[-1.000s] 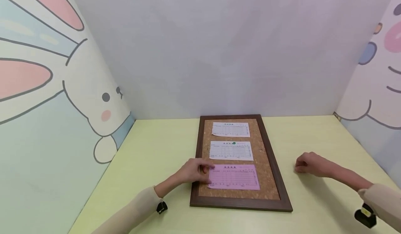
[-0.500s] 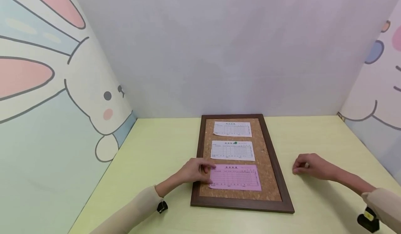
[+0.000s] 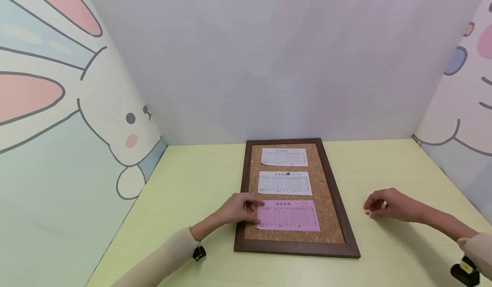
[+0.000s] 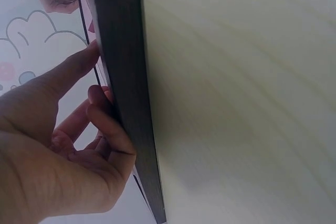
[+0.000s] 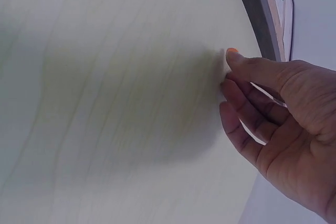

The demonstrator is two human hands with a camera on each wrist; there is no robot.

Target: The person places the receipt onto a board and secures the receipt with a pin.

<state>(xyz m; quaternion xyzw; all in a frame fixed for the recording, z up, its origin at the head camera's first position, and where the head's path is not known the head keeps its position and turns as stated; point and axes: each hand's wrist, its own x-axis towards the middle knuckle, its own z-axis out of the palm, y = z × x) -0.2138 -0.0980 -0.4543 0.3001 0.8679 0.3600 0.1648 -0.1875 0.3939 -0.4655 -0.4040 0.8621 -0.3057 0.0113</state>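
Note:
A brown-framed corkboard (image 3: pixel 329 223) lies flat on the table, bearing a pink printed slip (image 3: pixel 288 215) near its front end. My left hand (image 3: pixel 236 209) reaches over the board's left frame; its thumb and index finger are spread and rest on the pink slip's left edge. In the left wrist view the other fingers curl loosely beside the dark frame (image 4: pixel 123 56). To the right of the board, my right hand (image 3: pixel 401 206) is low over the table and pinches a small orange push pin (image 5: pixel 232 50) at its fingertips, its shape mostly hidden.
Two white printed slips lie farther up the board: the middle slip (image 3: pixel 284 183) has a green push pin (image 3: pixel 288 174) at its top edge, and the far slip (image 3: pixel 284 157) lies beyond it. A grey wall (image 3: pixel 284 65) stands behind the pale yellow table (image 3: pixel 200 171).
The right hand has shifted slightly, and an orange push pin now shows at its fingertips. My left hand stays on the pink slip. The view has moved a little.

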